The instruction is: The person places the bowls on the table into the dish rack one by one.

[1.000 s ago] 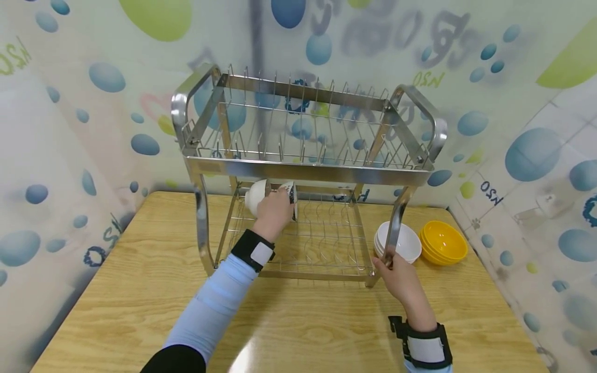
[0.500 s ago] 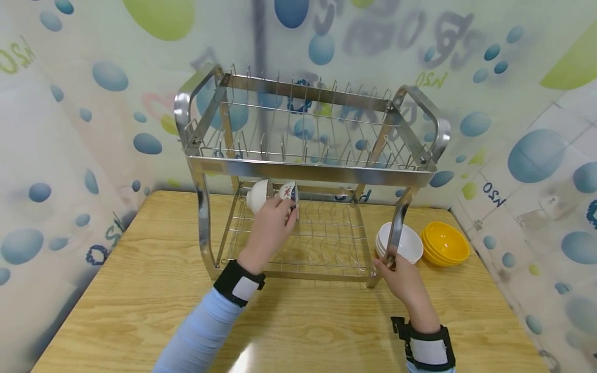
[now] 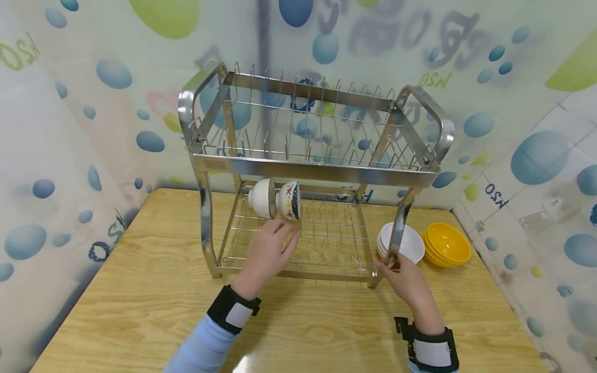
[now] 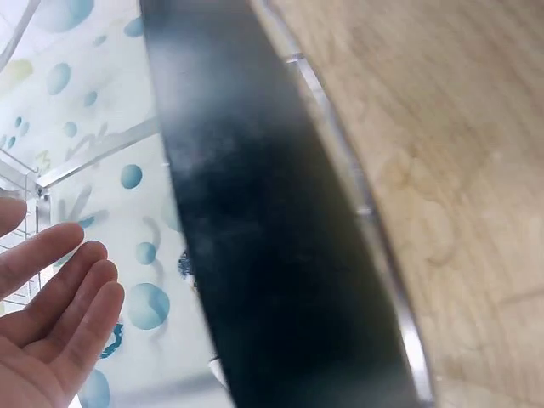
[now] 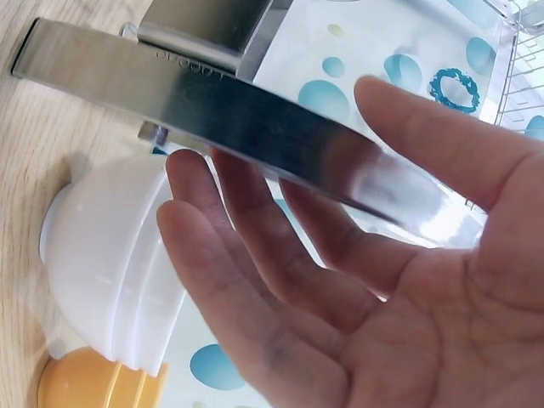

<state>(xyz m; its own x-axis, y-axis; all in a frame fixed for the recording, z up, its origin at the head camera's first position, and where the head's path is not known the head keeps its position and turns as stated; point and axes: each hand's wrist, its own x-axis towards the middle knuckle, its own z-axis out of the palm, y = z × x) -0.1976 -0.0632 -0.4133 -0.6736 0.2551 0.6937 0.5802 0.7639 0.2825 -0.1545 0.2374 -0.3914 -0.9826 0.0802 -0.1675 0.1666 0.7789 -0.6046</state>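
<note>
A two-tier metal dish rack point(image 3: 317, 171) stands on the table. On the left of its lower tier, a white bowl point(image 3: 262, 199) and a flower-patterned bowl point(image 3: 289, 201) sit tipped on their sides, next to each other. My left hand point(image 3: 267, 249) hovers just in front of the bowls, apart from them, fingers loosely bent and holding nothing. In the left wrist view, that hand point(image 4: 55, 319) appears beside a dark rack rail point(image 4: 263, 212). My right hand point(image 3: 404, 280) holds the rack's front right leg point(image 3: 399, 228); its fingers point(image 5: 263, 221) curve round the metal in the right wrist view.
Right of the rack stand stacked white bowls point(image 3: 410, 242), close to my right hand, and stacked yellow bowls point(image 3: 449, 243). The wooden table point(image 3: 326, 326) extends in front. A patterned sheet point(image 3: 489, 155) hangs behind and at the sides.
My left hand has let go of the flower-patterned bowl and drawn back toward me, leaving it in the lower tier beside the white bowl. My right hand stays on the rack leg.
</note>
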